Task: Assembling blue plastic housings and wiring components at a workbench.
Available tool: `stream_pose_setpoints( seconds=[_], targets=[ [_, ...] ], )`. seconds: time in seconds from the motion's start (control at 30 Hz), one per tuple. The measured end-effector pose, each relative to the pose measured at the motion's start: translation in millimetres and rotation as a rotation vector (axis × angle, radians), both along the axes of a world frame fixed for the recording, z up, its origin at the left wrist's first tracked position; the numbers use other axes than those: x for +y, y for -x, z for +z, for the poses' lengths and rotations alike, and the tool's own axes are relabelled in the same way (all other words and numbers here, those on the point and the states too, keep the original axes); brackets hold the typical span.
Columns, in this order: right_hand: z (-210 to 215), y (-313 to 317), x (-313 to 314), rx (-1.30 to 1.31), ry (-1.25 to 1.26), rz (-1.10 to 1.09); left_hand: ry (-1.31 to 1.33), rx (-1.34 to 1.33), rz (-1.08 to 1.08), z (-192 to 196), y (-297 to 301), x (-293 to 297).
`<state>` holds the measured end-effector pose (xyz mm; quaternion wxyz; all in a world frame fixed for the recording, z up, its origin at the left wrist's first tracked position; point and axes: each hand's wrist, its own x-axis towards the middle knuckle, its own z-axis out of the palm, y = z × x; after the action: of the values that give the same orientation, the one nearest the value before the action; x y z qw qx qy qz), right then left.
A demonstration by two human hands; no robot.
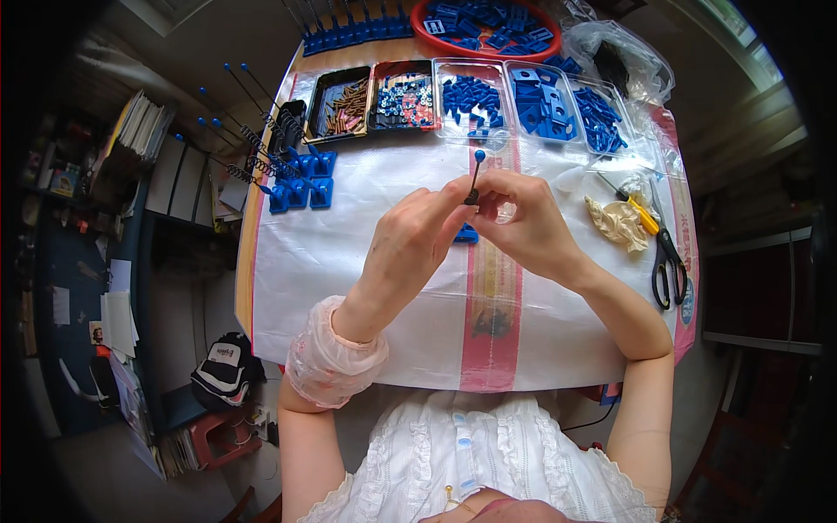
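Observation:
Above the middle of the table, both my hands pinch at the dark coiled foot of a thin rod [476, 179] tipped with a blue ball. My left hand [405, 231] closes on it from the left, fingertips at the coil. From the other side my right hand [527, 218] meets it, thumb and forefinger curled together. A blue plastic base [468, 234] shows just under the fingertips; whether it is joined to the rod is hidden. To the left stand several similar blue bases [298, 193] with springs and ball-tipped rods.
Beyond my hands are trays of brass-coloured screws [348, 106], small nuts [403, 98], blue pieces [472, 103], blue plates [542, 105] and blue pegs [598, 120]. Behind them sits a red basin [422, 35]. Black scissors [669, 270], a yellow-handled tool [643, 214] and crumpled paper [615, 224] lie right.

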<state>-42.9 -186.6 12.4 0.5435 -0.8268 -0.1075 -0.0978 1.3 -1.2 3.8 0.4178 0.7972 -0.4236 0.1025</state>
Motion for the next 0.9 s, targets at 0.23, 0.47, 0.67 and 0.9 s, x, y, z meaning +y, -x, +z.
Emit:
stream_pose_setpoints(
  seconds=[0.23,0.47,0.67,0.9],
  targets=[
    [-1,2,2,-0.010,-0.004,-0.027,0.038,0.040,-0.025,2,-1,0],
    [-2,1,2,0.018,-0.040,-0.024,0.104,0.157,-0.088,-4,-5,0],
    [1,1,1,0.042,-0.027,-0.018,0.145,0.338,-0.147,-7,-9,2],
    [5,1,-1,0.078,-0.034,-0.008,0.166,0.565,-0.189,-7,-11,3]
  ],
)
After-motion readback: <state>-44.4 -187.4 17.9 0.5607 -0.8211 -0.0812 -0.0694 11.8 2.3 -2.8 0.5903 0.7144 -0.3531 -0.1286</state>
